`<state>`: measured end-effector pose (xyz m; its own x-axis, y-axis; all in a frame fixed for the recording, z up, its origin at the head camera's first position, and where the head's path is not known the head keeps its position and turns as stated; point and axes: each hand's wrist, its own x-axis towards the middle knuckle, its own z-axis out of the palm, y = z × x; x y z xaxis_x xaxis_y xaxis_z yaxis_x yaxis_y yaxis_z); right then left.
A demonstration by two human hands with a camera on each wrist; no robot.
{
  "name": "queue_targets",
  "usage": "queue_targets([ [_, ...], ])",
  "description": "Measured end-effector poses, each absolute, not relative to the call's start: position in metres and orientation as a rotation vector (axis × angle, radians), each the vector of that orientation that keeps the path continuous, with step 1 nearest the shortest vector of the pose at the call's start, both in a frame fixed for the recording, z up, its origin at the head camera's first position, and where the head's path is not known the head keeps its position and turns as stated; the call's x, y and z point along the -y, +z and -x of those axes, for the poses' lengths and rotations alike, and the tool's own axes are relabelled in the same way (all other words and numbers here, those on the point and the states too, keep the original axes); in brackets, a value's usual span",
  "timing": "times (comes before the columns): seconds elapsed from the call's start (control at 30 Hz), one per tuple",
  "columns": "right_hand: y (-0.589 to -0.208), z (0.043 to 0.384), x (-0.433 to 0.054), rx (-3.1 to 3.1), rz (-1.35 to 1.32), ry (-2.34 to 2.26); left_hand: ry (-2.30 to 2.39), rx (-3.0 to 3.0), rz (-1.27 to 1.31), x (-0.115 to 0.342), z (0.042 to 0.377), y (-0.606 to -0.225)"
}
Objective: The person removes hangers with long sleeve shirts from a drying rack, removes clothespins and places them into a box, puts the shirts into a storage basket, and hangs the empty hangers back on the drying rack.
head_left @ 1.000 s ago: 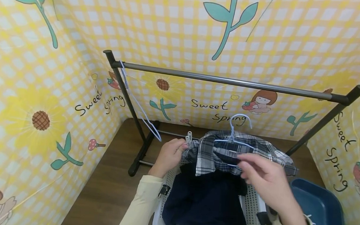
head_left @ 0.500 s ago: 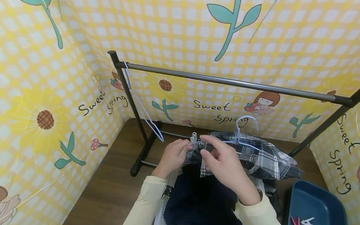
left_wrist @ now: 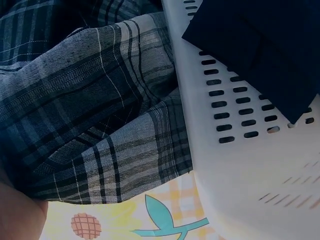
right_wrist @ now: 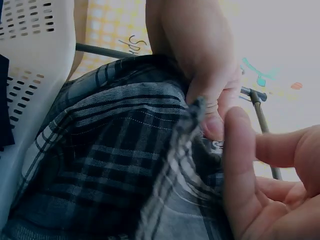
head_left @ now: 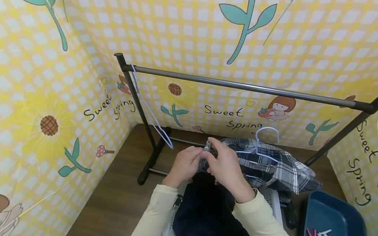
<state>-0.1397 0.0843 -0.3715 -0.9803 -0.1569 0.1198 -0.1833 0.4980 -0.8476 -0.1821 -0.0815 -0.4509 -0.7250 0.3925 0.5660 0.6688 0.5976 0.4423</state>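
Near the far left corner of the basket (head_left: 274, 202), the grey clip (head_left: 208, 144) stands upright between my two hands, about equally close to both, my left hand (head_left: 185, 164) pinching the end of the plaid shirt (head_left: 270, 169) just below, my right hand (head_left: 226, 163) beside it, its grip impossible to tell.
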Motion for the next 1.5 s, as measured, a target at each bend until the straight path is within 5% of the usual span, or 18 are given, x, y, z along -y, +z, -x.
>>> queue_targets([
  [0.6,-0.369,0.133,-0.102,2.420,-0.443,1.602,-0.899,2.454,0.835,0.082,0.184,-0.451],
  [1.1,-0.369,0.080,-0.178,2.067,-0.622,1.585,-0.979,2.514,0.721,0.086,0.186,-0.452],
  [1.27,-0.379,0.059,-0.224,2.019,-0.406,1.654,-0.990,2.512,0.712,0.086,0.186,-0.451],
  [1.5,-0.410,0.042,-0.278,2.183,0.402,1.326,-1.006,2.509,0.699,0.088,0.185,-0.450],
])
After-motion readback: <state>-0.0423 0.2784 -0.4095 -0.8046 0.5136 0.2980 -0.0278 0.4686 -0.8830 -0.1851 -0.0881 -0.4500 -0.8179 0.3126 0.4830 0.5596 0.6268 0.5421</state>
